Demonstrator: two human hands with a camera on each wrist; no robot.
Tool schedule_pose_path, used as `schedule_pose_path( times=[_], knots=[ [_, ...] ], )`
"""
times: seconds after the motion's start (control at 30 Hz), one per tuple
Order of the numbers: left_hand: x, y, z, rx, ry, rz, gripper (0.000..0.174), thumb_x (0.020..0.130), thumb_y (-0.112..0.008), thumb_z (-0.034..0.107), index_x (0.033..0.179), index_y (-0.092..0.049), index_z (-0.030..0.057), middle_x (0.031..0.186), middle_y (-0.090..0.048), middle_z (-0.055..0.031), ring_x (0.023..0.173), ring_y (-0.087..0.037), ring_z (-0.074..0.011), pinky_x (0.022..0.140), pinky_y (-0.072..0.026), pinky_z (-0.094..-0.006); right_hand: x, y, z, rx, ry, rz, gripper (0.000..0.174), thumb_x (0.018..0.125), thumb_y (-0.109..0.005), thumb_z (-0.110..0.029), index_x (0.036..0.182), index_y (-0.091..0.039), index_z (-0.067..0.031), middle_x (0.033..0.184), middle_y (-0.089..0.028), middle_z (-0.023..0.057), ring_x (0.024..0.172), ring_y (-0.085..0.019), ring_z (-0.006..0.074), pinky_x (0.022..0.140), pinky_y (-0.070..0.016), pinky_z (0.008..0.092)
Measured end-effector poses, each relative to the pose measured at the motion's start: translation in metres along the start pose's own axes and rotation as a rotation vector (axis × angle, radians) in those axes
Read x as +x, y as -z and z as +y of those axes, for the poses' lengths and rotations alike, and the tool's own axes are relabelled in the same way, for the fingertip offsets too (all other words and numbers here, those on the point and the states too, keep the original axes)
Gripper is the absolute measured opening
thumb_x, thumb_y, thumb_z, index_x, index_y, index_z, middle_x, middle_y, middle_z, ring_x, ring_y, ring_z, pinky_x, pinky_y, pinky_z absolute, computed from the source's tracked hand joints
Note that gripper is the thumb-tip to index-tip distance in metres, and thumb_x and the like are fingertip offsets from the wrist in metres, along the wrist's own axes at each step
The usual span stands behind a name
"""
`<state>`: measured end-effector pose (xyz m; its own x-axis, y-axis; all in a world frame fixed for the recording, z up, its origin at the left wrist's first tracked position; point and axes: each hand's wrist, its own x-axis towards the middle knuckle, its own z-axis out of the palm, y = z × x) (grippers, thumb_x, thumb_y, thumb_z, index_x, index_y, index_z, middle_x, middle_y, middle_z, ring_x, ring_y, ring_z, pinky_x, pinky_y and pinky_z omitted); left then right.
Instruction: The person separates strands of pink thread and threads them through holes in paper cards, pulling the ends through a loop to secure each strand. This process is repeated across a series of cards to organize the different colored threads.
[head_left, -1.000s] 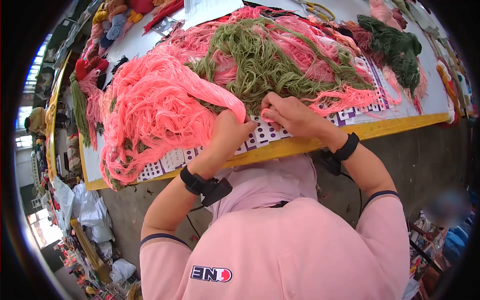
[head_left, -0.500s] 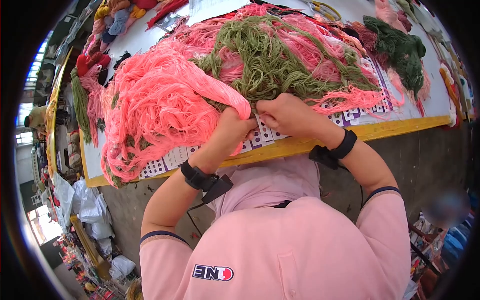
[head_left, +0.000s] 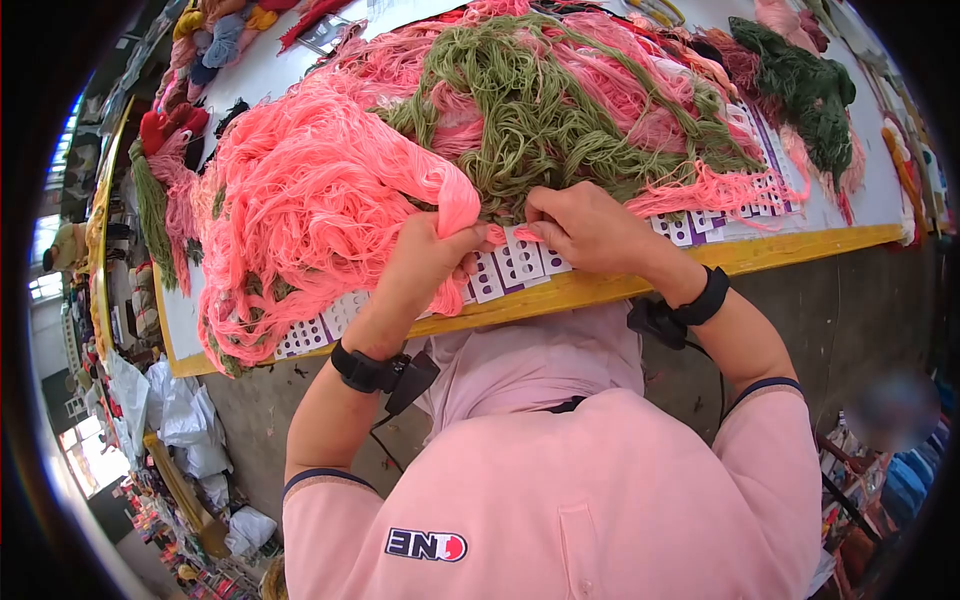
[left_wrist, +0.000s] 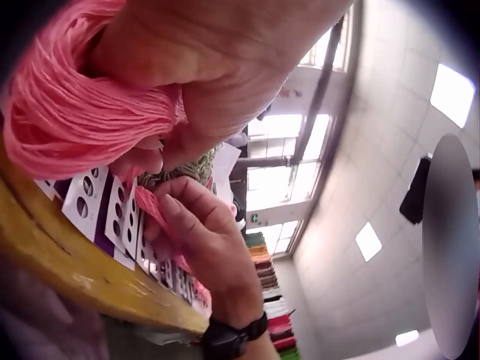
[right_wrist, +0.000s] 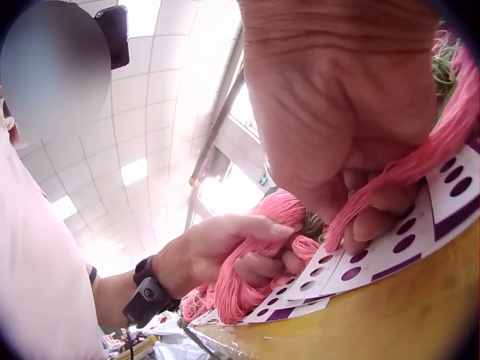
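In the head view my left hand (head_left: 425, 262) grips a thick hank of pink yarn (head_left: 458, 200) near the table's front edge. That hank bends over the hand and its end hangs below, as the left wrist view also shows. My right hand (head_left: 590, 232), just to the right, pinches a thinner bundle of pink yarn (right_wrist: 409, 169) between thumb and fingers. A short pink length shows between the two hands. Behind them lies a tangled heap of olive green yarn (head_left: 520, 115) over more pink. White cards with rows of holes (head_left: 520, 258) lie under the hands.
The table's yellow front edge (head_left: 780, 248) runs just below the hands. Dark green yarn (head_left: 815, 95) lies at the right. Red yarn bundles (head_left: 170, 128) hang at the left side, and white plastic bags (head_left: 185, 420) are on the floor.
My hands came close together half a second ago, then moved apart; the left has shifted left with the pink hank. The right went slightly right, and pink yarn now shows between them.
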<state>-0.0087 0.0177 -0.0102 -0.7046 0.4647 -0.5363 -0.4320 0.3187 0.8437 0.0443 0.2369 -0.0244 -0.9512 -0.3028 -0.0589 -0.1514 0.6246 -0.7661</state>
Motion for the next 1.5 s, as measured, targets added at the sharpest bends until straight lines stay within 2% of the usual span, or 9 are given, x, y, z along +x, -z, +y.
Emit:
schedule_pose_path(
  times=[0.17, 0.27, 0.47, 0.57, 0.67, 0.87, 0.97, 1.17, 1.5],
  knots=[
    [0.004, -0.007, -0.006, 0.262, -0.099, 0.059, 0.017, 0.085, -0.071, 0.014, 0.089, -0.070, -0.0018, 0.072, -0.064, -0.0023, 0.056, -0.052, -0.0054, 0.051, -0.0398, -0.0228, -0.002, -0.004, -0.002, -0.022, 0.004, 0.016, 0.014, 0.087, -0.060, -0.015, 0.088, -0.059, -0.0006, 0.076, -0.064, 0.0226, 0.076, -0.062, 0.0428, 0.070, -0.0479, 0.0498],
    [0.003, 0.001, -0.011, -0.128, -0.028, -0.061, 0.019, 0.083, -0.074, 0.016, 0.088, -0.070, -0.0015, 0.069, -0.063, -0.0016, 0.057, -0.053, -0.0061, 0.052, -0.0403, -0.0226, -0.005, -0.005, -0.002, -0.017, 0.018, 0.043, 0.014, 0.088, -0.060, -0.015, 0.088, -0.058, -0.0004, 0.077, -0.064, 0.0223, 0.077, -0.062, 0.0430, 0.070, -0.0479, 0.0498],
    [-0.005, -0.014, 0.005, 0.255, -0.027, 0.063, 0.016, 0.087, -0.070, 0.013, 0.088, -0.070, -0.0025, 0.068, -0.061, -0.0020, 0.059, -0.053, -0.0070, 0.053, -0.0410, -0.0225, -0.007, -0.007, -0.002, -0.010, 0.024, 0.042, 0.014, 0.087, -0.060, -0.013, 0.088, -0.057, 0.0003, 0.078, -0.064, 0.0224, 0.077, -0.062, 0.0435, 0.070, -0.0477, 0.0496],
    [0.002, -0.007, -0.011, 0.156, -0.049, 0.052, 0.015, 0.088, -0.067, 0.012, 0.089, -0.069, -0.0030, 0.069, -0.061, -0.0026, 0.059, -0.054, -0.0076, 0.054, -0.0419, -0.0226, -0.009, -0.007, -0.001, 0.001, 0.031, 0.062, 0.013, 0.087, -0.060, -0.012, 0.088, -0.056, 0.0005, 0.078, -0.064, 0.0228, 0.078, -0.062, 0.0438, 0.069, -0.0474, 0.0498],
    [0.000, 0.005, -0.015, -0.199, -0.025, -0.071, 0.019, 0.086, -0.072, 0.016, 0.089, -0.070, -0.0024, 0.069, -0.064, -0.0032, 0.059, -0.058, -0.0090, 0.052, -0.0440, -0.0247, -0.010, -0.008, -0.003, -0.008, 0.043, 0.075, 0.013, 0.087, -0.059, -0.012, 0.088, -0.056, 0.0004, 0.078, -0.063, 0.0229, 0.077, -0.061, 0.0441, 0.069, -0.0469, 0.0503],
    [-0.005, -0.003, -0.007, 0.137, -0.057, 0.027, 0.016, 0.087, -0.069, 0.014, 0.084, -0.068, -0.0010, 0.065, -0.060, 0.0002, 0.057, -0.053, -0.0081, 0.055, -0.0440, -0.0240, -0.010, -0.012, 0.000, -0.035, 0.052, 0.107, 0.015, 0.087, -0.060, -0.013, 0.094, -0.054, -0.0018, 0.079, -0.064, 0.0207, 0.077, -0.062, 0.0424, 0.068, -0.0466, 0.0496],
    [-0.006, -0.011, -0.009, 0.211, -0.103, 0.047, 0.012, 0.089, -0.065, 0.011, 0.091, -0.067, 0.0000, 0.071, -0.060, -0.0002, 0.060, -0.052, -0.0059, 0.055, -0.0423, -0.0219, -0.011, -0.013, -0.008, -0.045, 0.033, 0.118, 0.017, 0.087, -0.061, -0.015, 0.098, -0.053, -0.0040, 0.081, -0.064, 0.0183, 0.077, -0.062, 0.0402, 0.067, -0.0468, 0.0482],
    [-0.002, -0.005, -0.011, -0.117, -0.083, -0.017, 0.020, 0.088, -0.070, 0.020, 0.087, -0.068, 0.0001, 0.063, -0.056, 0.0021, 0.055, -0.048, -0.0069, 0.051, -0.0369, -0.0238, -0.011, -0.014, -0.005, -0.033, 0.022, 0.138, 0.016, 0.086, -0.060, -0.015, 0.097, -0.054, -0.0047, 0.081, -0.065, 0.0187, 0.079, -0.063, 0.0415, 0.069, -0.0468, 0.0515],
    [-0.004, -0.011, -0.010, 0.093, -0.132, 0.025, 0.014, 0.089, -0.068, 0.013, 0.091, -0.070, -0.0004, 0.067, -0.058, 0.0024, 0.058, -0.049, -0.0044, 0.052, -0.0379, -0.0218, -0.013, -0.018, -0.005, 0.004, 0.043, 0.200, 0.017, 0.086, -0.062, -0.016, 0.098, -0.055, -0.0052, 0.081, -0.065, 0.0171, 0.078, -0.064, 0.0385, 0.067, -0.0484, 0.0471]
  ],
)
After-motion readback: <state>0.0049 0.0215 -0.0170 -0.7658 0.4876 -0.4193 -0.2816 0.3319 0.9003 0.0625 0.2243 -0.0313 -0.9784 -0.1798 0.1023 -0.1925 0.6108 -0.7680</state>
